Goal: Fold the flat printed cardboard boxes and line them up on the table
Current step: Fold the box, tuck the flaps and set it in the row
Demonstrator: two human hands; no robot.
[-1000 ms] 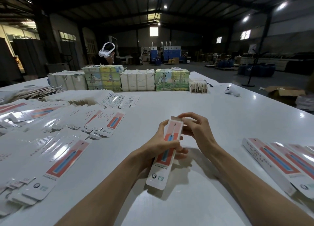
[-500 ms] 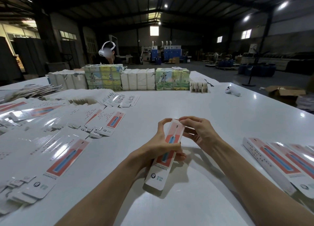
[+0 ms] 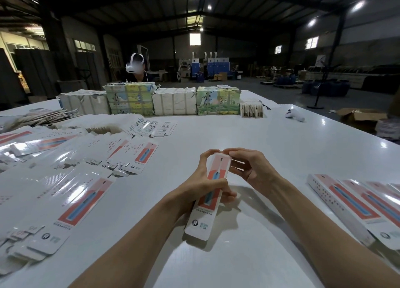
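Cardboard box [image 3: 216, 173]: far flap now pressed shut
Left hand [image 3: 201, 186] grips the box round its middle, left of the row of folded boxes [image 3: 355, 203]; the right hand [image 3: 253, 168] pinches its far end with curled fingertips, where a flap stuck up a second ago. Near end probably next.

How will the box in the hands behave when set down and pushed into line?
Likely light: the left hand grips the box at mid-length, its lower end hanging free. Probably slides easily: its print and the table both shine. Thin card, so it may dent if squeezed.
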